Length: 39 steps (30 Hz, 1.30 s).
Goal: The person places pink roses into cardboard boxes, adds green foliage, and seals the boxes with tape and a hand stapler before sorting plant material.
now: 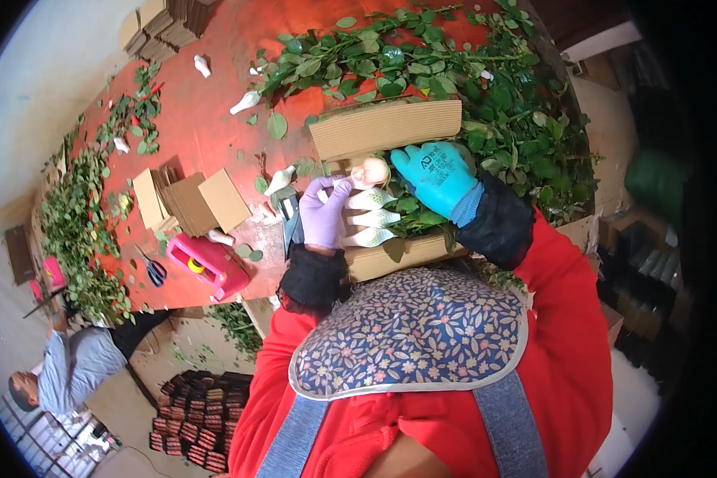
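A pale peach rose (370, 172) lies between my hands, its bloom pointing left. At the bloom's left edge, the bent fingers of my left hand (324, 215), in a thin lilac glove, are closed on it. My right hand (440, 175), in a turquoise coated glove, is curled just right of the bloom; what its fingers hold is hidden. Below the rose, several blooms in white net sleeves (372, 217) lie in a row with their leafy stems to the right. Corrugated cardboard strips border this row, one above (386, 127) and one below (406, 255).
Leafy stems (518, 119) are heaped along the table's far and right sides. Cardboard pieces (191, 199), a pink plastic holder (207, 267), scissors (153, 269) and loose sleeved blooms (279, 180) lie left on the red table (207, 119). A person (80, 354) is at lower left.
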### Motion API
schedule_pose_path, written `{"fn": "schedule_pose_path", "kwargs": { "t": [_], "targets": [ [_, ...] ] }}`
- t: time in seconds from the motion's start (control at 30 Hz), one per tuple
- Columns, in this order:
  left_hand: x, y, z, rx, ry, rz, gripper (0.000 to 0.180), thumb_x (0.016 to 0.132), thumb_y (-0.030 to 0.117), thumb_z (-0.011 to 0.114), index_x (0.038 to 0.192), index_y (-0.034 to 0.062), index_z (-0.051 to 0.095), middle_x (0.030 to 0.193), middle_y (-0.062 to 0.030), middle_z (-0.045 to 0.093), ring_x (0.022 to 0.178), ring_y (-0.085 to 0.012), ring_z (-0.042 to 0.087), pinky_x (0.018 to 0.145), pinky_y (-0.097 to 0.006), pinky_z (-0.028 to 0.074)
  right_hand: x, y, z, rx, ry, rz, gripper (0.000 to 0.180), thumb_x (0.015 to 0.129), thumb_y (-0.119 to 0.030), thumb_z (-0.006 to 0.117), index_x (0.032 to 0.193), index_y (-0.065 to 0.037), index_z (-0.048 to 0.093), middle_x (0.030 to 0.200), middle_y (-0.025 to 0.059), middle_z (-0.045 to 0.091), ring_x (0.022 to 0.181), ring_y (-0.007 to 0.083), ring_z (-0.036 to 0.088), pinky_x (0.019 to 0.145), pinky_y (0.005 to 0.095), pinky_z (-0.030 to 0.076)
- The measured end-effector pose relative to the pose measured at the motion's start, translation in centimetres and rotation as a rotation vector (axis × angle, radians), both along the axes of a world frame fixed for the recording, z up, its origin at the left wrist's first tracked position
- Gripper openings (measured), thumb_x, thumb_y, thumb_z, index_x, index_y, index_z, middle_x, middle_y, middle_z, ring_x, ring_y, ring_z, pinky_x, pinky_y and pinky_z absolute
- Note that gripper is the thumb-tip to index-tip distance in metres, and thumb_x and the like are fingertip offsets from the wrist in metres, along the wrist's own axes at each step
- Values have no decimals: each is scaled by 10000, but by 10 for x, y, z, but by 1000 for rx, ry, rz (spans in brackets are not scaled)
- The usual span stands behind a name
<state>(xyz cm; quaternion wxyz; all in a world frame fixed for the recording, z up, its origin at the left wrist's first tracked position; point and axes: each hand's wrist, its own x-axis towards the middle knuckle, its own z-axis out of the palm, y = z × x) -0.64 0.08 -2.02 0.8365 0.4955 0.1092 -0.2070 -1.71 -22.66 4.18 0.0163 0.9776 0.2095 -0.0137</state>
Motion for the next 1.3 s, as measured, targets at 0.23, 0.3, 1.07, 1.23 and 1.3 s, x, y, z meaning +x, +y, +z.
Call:
{"fn": "schedule_pose_path", "kwargs": {
  "t": [0.23, 0.3, 1.07, 1.23, 1.3],
  "targets": [
    [-15, 1, -12, -21, -98, 258, 92, 938, 98, 655, 895, 56, 586, 836, -30, 620, 641, -109, 570, 609, -228, 484, 7, 4, 6, 77, 118, -85, 286, 753, -153, 674, 1014, -67, 595, 830, 96, 652, 758, 291, 650, 641, 435, 513],
    [-8, 25, -18, 41, -70, 294, 111, 955, 155, 634, 929, 74, 564, 815, -20, 597, 633, -102, 565, 572, -224, 465, 9, 3, 5, 82, 64, -82, 283, 742, -146, 680, 1001, -75, 593, 815, 104, 654, 757, 296, 649, 633, 440, 514],
    [3, 80, 33, 471, -510, 192, 87, 887, 22, 609, 819, 35, 558, 910, -33, 558, 891, -134, 530, 836, -295, 465, -9, -12, 14, 209, 128, 148, 191, 805, -135, 682, 979, -73, 634, 1351, 134, 547, 955, 325, 602, 752, 437, 491],
    [-10, 88, 50, 606, -443, -412, 170, 876, 131, 630, 871, 60, 475, 757, -92, 582, 703, -222, 602, 649, -364, 467, -6, -4, 62, 414, 262, 172, 270, 834, -133, 703, 1089, -53, 664, 1348, 169, 548, 925, 342, 631, 762, 426, 511],
    [-8, 68, 51, 850, -757, -547, 288, 883, 287, 680, 1047, 74, 574, 762, -124, 611, 714, -304, 633, 649, -385, 495, -11, 1, 94, 221, 269, 136, 326, 854, -136, 681, 1176, -89, 677, 1322, 172, 575, 868, 333, 637, 722, 420, 507]
  ]
}}
